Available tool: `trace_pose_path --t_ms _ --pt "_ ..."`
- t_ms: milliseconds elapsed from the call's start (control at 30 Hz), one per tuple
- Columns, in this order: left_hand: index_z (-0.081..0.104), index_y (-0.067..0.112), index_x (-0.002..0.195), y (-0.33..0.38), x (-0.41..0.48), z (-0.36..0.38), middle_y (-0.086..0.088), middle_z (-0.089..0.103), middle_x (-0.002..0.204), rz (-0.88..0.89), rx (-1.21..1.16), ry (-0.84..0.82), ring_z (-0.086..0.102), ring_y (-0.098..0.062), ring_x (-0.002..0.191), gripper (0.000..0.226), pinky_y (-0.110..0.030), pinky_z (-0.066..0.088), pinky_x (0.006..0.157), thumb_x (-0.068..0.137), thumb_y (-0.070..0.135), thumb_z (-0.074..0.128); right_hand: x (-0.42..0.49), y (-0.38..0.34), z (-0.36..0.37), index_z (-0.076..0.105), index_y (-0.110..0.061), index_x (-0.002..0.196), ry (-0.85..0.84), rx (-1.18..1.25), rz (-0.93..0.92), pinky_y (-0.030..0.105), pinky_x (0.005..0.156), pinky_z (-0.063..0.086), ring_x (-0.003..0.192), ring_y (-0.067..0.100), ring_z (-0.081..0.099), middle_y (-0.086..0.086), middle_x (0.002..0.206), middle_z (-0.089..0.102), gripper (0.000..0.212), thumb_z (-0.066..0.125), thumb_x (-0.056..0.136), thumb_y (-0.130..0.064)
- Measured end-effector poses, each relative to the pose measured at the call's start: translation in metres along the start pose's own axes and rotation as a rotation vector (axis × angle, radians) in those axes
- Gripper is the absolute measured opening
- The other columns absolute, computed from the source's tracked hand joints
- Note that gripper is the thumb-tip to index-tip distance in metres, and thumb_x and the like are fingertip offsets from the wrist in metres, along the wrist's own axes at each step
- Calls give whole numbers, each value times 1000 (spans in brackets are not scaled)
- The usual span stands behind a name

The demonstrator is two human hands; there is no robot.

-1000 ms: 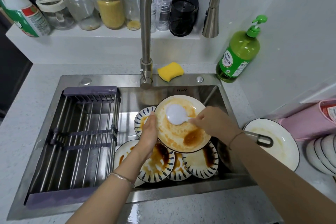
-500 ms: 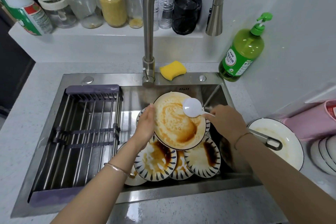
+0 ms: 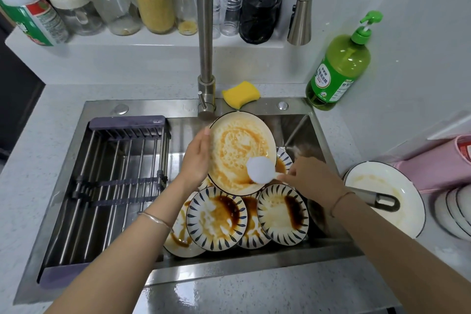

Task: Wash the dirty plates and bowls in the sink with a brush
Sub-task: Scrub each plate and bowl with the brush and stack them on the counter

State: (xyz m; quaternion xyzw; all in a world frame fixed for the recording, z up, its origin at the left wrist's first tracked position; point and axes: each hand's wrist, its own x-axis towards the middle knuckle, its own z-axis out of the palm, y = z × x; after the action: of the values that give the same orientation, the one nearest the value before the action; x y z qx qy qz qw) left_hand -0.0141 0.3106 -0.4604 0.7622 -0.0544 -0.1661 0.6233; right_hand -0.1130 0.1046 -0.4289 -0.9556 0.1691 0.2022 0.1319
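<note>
1. The left hand grips the sauce-smeared plate at its 9 o'clock rim, holding it tilted toward 12 o'clock of the sink.
2. The right hand pinches the handle of the brush, whose round white head touches the plate at 5 o'clock.
3. Patterned bowls (streaked dark brown) overlap at the plate's 6 o'clock.

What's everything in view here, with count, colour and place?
Big plate: one, white, orange-smeared, held over sink.
Brush: one, white, on big plate's lower right.
Patterned plates: at least four, blue-white, brown-stained, in sink.
Rack: one, steel and purple, sink's left.
Sink: one, steel.
Tap: one, steel, behind sink.
Sponge: one, yellow, beside tap.
Soap bottle: one, green, right of sink.
Counter plate: one, white, right counter.
Jars: several, clear, back ledge.
Left grip: holds big plate's left edge.
Right grip: grips brush.
</note>
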Motion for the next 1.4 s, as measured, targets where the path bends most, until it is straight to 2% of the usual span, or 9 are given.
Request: trace_pose_path --t_ms 100,333,500,667,800,967,1133,1267,1400 --pt "43 31 119 3 0 -2 30 47 102 25 -2 27 43 32 85 23 10 28 72 107 27 23 -3 0 -2 41 -17 59 103 46 5 19 50 31 45 9 36 -4 55 38 48 49 95 -46" --pt "51 25 125 -7 2 4 17 60 114 35 -76 13 55 14 107 37 -3 39 86 106 35 21 -11 -25 13 71 -7 75 -190 388 -153 21 53 38 39 8 37 -2 49 46 45 53 94 -43" --pt "46 20 131 -6 -4 -1 20 53 116 4 -95 32 49 24 105 35 8 32 79 107 26 20 -8 -3 -7 60 -16 61 -145 131 -35 16 50 32 45 9 37 -4 52 42 45 53 93 -45" --pt "34 19 142 0 -16 15 22 39 108 -52 -117 6 39 16 101 38 13 24 66 107 28 20 -9 -25 9 70 -1 79 -205 271 -169 22 54 37 46 13 38 -1 52 44 47 55 93 -44" --pt "27 15 151 -11 -12 8 7 37 149 -119 -130 65 27 4 120 51 -5 21 96 105 38 21 -6 -8 -10 67 -11 69 -247 170 -120 18 51 35 44 10 36 -2 54 45 42 57 91 -45" --pt "26 22 150 -15 -16 15 12 34 145 -181 -141 47 31 -5 129 50 -11 21 96 105 42 19 -9 -16 -6 68 -6 72 -266 224 -135 19 50 35 43 10 36 -3 51 44 42 58 91 -43" --pt "50 22 133 -35 -24 26 -7 60 130 -388 -256 -51 55 -24 121 54 -41 42 106 102 54 19 2 -35 1 65 6 76 -25 298 -152 25 55 34 44 13 30 -3 43 36 50 57 92 -41" --pt "59 20 122 -36 -31 31 -1 72 104 -430 -288 -118 67 -13 96 54 -35 53 92 104 50 18 12 -31 1 61 -8 71 148 156 -110 30 63 43 63 17 50 1 62 50 48 50 94 -48" --pt "58 25 127 -35 -28 25 -4 69 116 -448 -270 -91 63 -20 109 57 -46 48 101 101 55 16 10 -20 -4 60 -9 92 268 -46 22 30 69 47 80 21 57 6 88 61 43 43 97 -48"
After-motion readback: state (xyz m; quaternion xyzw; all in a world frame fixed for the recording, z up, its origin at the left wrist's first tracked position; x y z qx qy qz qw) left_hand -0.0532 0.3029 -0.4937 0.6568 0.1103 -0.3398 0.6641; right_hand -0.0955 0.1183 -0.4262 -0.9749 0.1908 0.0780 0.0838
